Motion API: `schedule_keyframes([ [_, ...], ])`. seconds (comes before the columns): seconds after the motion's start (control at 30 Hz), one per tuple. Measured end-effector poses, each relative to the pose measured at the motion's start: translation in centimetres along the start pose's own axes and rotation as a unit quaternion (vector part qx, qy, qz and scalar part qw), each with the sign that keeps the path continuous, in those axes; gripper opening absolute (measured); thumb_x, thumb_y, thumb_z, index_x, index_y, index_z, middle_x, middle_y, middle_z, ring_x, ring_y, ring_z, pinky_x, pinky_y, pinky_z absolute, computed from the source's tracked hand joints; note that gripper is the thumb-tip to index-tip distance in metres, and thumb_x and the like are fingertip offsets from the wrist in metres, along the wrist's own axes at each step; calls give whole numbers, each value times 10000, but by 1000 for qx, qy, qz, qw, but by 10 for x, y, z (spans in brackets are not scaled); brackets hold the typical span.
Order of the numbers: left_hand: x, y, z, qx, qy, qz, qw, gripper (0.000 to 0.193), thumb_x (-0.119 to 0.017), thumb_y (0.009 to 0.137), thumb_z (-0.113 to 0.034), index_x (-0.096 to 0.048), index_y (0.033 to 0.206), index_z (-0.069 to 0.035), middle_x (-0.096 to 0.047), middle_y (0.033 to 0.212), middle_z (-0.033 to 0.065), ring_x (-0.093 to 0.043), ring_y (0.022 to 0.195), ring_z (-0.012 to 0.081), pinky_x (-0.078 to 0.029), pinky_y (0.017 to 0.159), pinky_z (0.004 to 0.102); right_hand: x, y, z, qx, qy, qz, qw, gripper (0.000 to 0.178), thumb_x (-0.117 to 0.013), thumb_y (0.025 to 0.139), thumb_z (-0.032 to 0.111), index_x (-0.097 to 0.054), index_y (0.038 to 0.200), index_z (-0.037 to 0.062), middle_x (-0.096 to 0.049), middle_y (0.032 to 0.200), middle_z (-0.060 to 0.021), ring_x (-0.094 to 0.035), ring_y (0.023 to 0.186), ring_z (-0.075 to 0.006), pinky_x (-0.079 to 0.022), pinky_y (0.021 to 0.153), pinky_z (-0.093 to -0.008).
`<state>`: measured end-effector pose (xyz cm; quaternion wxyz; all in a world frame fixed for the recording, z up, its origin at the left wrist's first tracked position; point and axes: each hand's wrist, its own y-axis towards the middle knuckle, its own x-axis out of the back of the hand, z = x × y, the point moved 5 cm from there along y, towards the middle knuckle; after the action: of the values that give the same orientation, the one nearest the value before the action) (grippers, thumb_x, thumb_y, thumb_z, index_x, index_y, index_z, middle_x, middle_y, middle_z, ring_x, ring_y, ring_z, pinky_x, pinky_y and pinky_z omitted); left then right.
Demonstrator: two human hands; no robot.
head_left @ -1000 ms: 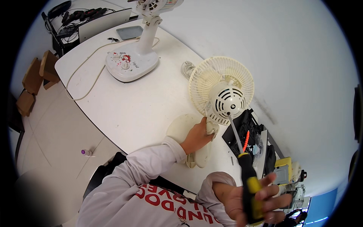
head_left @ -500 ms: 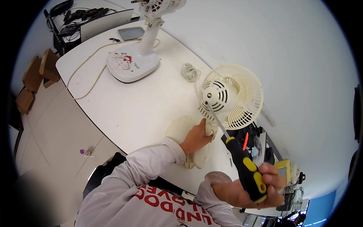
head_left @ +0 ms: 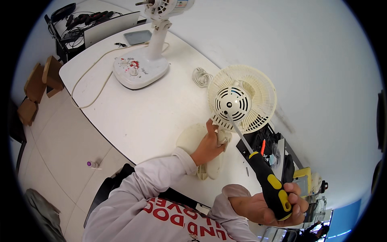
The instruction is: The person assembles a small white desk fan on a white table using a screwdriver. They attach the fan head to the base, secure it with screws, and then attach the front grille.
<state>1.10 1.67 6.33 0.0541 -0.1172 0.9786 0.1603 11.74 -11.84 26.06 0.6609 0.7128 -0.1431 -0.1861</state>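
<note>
A small cream desk fan (head_left: 242, 99) stands on the white table (head_left: 161, 117), its rear motor housing and grille turned toward me. My left hand (head_left: 209, 143) grips the fan's neck just above its round cream base (head_left: 191, 139). My right hand (head_left: 268, 207) holds a screwdriver (head_left: 258, 161) with a black and yellow handle. Its long metal shaft runs up and left, and its tip sits against the back of the motor housing.
A larger white fan base with a stand (head_left: 141, 66) and its long cord sits at the table's far end. A coiled white cable (head_left: 200, 76) lies beside the small fan. A black toolbox (head_left: 268, 145) is to the right; a chair is under me.
The fan head has turned so its rear faces me. My right hand has raised the screwdriver and brought its tip from beside the fan onto the motor housing.
</note>
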Motion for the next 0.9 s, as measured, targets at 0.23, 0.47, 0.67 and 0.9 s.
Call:
schedule_keyframes([
  [0.23, 2, -1, -20, -48, -34, -6, 998, 983, -552, 742, 75, 183, 1365, -123, -421, 1219, 225, -512, 1056, 311, -401, 902, 370, 27, 3, -9, -11, 22, -19, 1000, 509, -601, 771, 514, -462, 1022, 94, -427, 912, -32, -478, 856, -185, -406, 781, -333],
  [0.47, -1, -1, -13, -84, 3, -11, 996, 962, -544, 753, 84, 154, 1380, -130, -494, 1147, 195, -533, 1019, 279, -407, 876, 340, 40, 1, -15, -40, 67, 30, 997, 444, -592, 792, 447, -481, 1098, 145, -467, 993, -52, -494, 960, -211, -411, 885, -366],
  [0.67, -4, 1, -13, -107, 3, -20, 994, 958, -545, 757, 85, 140, 1387, -143, -503, 1119, 185, -535, 991, 260, -421, 844, 324, 20, 8, 8, 3, -31, 128, 991, 331, -413, 913, 361, -433, 1197, 192, -486, 1100, -118, -534, 982, -304, -445, 878, -390],
  [0.9, -8, -8, -19, -142, 139, 14, 980, 752, -528, 770, 54, -159, 1404, -112, -462, 1154, 191, -520, 976, 314, -433, 804, 335, -16, -3, 1, -18, 34, 230, 972, 196, -489, 854, 133, -544, 1027, 60, -523, 1044, -186, -581, 921, -339, -490, 804, -374],
])
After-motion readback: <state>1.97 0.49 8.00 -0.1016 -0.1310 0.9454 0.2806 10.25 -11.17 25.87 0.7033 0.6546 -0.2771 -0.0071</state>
